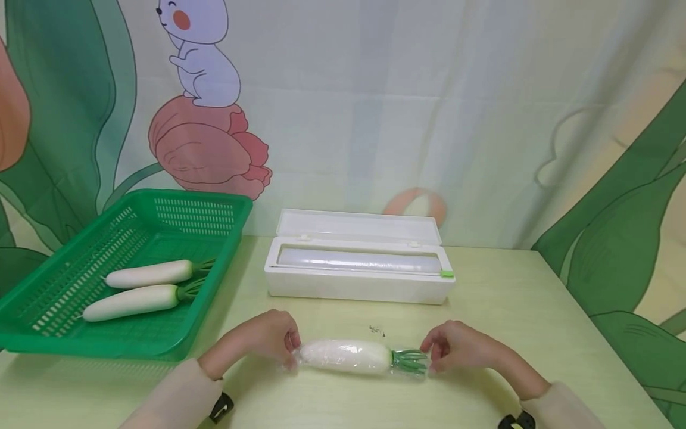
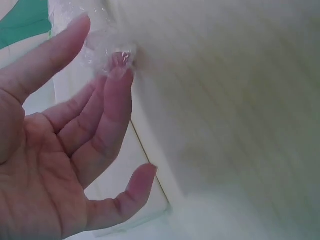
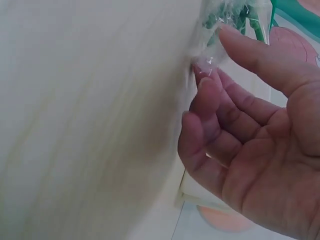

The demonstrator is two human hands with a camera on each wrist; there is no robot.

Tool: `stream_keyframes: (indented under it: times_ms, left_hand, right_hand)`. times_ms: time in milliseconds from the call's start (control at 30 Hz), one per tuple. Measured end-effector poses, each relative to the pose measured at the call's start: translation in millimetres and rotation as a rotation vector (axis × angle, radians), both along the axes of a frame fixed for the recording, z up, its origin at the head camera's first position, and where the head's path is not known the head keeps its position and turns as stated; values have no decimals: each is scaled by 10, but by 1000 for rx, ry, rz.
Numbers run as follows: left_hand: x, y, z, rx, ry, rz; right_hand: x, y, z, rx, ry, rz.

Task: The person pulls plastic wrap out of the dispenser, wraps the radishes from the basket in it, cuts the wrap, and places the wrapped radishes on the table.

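Observation:
A white radish [image 1: 345,356] wrapped in clear cling film lies lengthwise across the table, its green stems [image 1: 409,361] toward the right. At its root end my left hand [image 1: 274,336] holds the gathered film end [image 2: 117,52] with thumb and fingertips. The other fingers are spread in the left wrist view. My right hand [image 1: 460,347] is at the stem end, its thumb and curled fingers on the loose film edge [image 3: 212,55]. Creases and shine show all along the film.
Behind the radish stands a white cling film dispenser [image 1: 359,287] with its lid raised, a film roll [image 1: 359,261] and a green slider [image 1: 447,274]. At left, a green plastic basket [image 1: 184,333] holds two unwrapped white radishes [image 1: 131,302]. A printed curtain [image 1: 343,119] hangs behind the table.

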State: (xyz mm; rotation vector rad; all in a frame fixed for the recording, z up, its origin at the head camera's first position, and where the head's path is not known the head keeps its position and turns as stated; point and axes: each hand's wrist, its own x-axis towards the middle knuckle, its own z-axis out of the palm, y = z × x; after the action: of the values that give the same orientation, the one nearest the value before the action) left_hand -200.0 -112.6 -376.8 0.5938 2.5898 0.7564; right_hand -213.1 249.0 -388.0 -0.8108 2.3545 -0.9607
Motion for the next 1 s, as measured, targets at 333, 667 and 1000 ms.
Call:
stream_keyframes:
  times_ms: [333, 667, 1000]
  left_hand:
    - [3, -6, -49, 26, 197, -83]
    - [33, 11, 22, -4, 258, 16]
    - [-22, -91, -1, 223, 44, -6]
  right_hand:
    - [25, -87, -25, 55, 199, -12]
    - [32, -66, 22, 33, 260, -63]
    - [-1, 70, -8, -144, -8, -89]
